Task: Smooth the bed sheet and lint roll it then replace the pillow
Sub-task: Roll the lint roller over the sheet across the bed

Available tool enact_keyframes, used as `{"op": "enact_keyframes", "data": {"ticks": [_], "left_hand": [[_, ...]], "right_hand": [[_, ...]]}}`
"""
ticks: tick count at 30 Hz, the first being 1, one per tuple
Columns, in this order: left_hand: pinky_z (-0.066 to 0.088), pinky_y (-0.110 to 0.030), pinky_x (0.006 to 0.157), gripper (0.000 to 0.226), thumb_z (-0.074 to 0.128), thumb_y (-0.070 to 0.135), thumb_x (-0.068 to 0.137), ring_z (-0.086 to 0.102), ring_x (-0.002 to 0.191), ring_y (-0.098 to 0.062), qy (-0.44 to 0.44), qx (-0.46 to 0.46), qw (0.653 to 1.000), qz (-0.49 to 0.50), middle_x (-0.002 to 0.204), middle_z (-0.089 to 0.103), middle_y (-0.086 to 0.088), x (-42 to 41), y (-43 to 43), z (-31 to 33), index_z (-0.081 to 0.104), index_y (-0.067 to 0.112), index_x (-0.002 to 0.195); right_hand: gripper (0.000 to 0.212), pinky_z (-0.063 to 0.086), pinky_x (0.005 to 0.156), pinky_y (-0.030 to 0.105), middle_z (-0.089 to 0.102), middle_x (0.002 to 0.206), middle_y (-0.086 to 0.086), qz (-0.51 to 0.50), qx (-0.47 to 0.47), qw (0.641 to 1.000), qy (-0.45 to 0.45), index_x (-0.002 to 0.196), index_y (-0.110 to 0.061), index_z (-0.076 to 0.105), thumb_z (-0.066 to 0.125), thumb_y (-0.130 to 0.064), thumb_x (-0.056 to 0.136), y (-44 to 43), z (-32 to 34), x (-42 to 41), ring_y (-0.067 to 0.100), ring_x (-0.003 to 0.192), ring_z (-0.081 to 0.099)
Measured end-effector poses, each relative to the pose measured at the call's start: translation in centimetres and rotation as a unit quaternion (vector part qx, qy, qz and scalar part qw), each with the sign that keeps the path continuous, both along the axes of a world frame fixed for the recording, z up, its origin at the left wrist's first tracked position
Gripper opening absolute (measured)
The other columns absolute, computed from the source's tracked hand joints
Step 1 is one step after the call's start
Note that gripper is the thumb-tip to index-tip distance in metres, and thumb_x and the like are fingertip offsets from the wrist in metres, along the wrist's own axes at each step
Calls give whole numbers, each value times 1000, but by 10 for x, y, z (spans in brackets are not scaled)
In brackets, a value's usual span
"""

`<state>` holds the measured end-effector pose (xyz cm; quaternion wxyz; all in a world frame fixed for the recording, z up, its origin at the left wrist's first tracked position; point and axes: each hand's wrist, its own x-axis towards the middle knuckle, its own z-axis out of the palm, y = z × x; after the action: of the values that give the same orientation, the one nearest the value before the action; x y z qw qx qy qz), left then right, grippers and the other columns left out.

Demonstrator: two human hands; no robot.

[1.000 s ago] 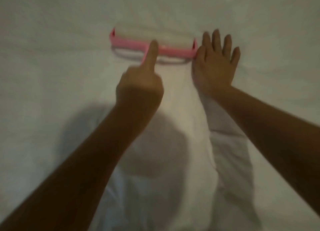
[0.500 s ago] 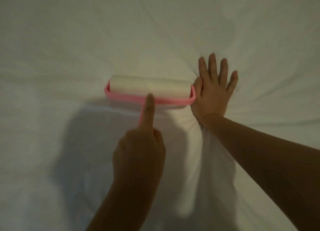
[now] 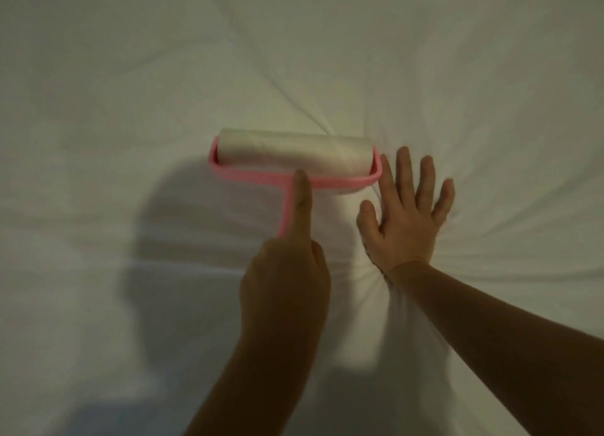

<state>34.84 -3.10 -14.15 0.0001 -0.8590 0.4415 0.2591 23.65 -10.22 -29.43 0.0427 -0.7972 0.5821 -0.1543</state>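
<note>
A lint roller [image 3: 294, 156], a pale, glossy cylinder in a pink plastic frame, lies across a soft white sheet [image 3: 130, 76] near the middle of the view. The left hand [image 3: 284, 272] grips its thin pink handle [image 3: 285, 213], fingers curled and forefinger stretched straight along it to the frame. The right hand [image 3: 405, 220] lies flat and wide on the cloth just beside the roller's right end, with creases fanning outward from it.

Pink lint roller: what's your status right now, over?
Left hand grips pink plastic lint roller handle, forefinger along it. Right hand flat on white bed sheet, beside roller. Creases fan out ahead.
</note>
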Motion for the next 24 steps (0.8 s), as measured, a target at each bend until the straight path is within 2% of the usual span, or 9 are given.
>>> {"op": "enact_keyframes", "data": {"ticks": [4,7,9,11,14,18,21,22,24], "left_hand": [[32,-29,64,68,34,21,98,29,54,-13,-15,-83,996,-1,63,34,2,17,-47,-22,-8,37,148],[46,-29,60,54,46,7,92,55,59,-23,-92,-239,966,-36,69,58,-14,39,-93,-32,35,13,145],[52,-29,63,46,50,8,91,63,64,-27,-130,-287,948,-42,78,66,-18,47,-100,-38,48,8,137],[48,-29,63,53,46,9,93,56,60,-20,-86,-243,964,-62,71,60,-12,45,-90,-29,35,14,145],[29,-24,62,68,35,21,98,26,50,-7,-19,-58,997,-37,62,30,6,24,-37,-12,-7,40,147],[34,-26,64,72,27,31,98,52,64,-15,18,16,1000,-17,62,31,6,12,21,3,-37,48,127],[32,-26,62,67,28,30,99,41,54,-7,1,-6,1000,-11,60,28,8,24,5,7,-24,47,138],[31,-25,61,66,32,29,99,31,49,-6,-14,-11,1000,-16,59,28,8,29,-9,5,-14,45,144],[34,-26,53,66,51,18,92,36,45,-10,-88,-102,990,-32,55,36,8,40,-44,-4,21,34,148]], "right_hand": [[61,-9,113,41,32,152,9,6,-11,1000,6,146,-20,29,30,-44,90,1,-3,-1,31,140,14],[61,-8,113,42,33,151,11,6,-23,1000,4,145,-19,31,32,-43,89,1,-2,-1,32,139,15],[61,-7,113,42,34,151,11,7,-27,1000,4,145,-18,32,32,-42,89,1,-1,0,32,139,15],[61,-8,112,41,33,151,11,8,-25,1000,5,145,-18,31,31,-43,89,0,-1,1,32,139,15],[62,-8,112,41,33,151,11,4,-14,1000,10,145,-19,30,32,-43,88,0,-2,1,32,139,15],[61,-7,113,41,36,150,12,4,-3,1000,26,143,-17,37,34,-40,86,-2,3,1,32,139,17],[57,-3,113,41,41,147,10,-10,14,1000,6,141,-17,43,33,-34,88,2,18,2,30,138,22],[55,1,113,41,44,146,9,-11,10,1000,-1,139,-17,47,33,-32,89,1,25,2,29,136,25],[52,11,110,41,51,140,10,-9,-16,1000,5,133,-14,54,36,-29,86,-21,38,5,29,132,33]]}}
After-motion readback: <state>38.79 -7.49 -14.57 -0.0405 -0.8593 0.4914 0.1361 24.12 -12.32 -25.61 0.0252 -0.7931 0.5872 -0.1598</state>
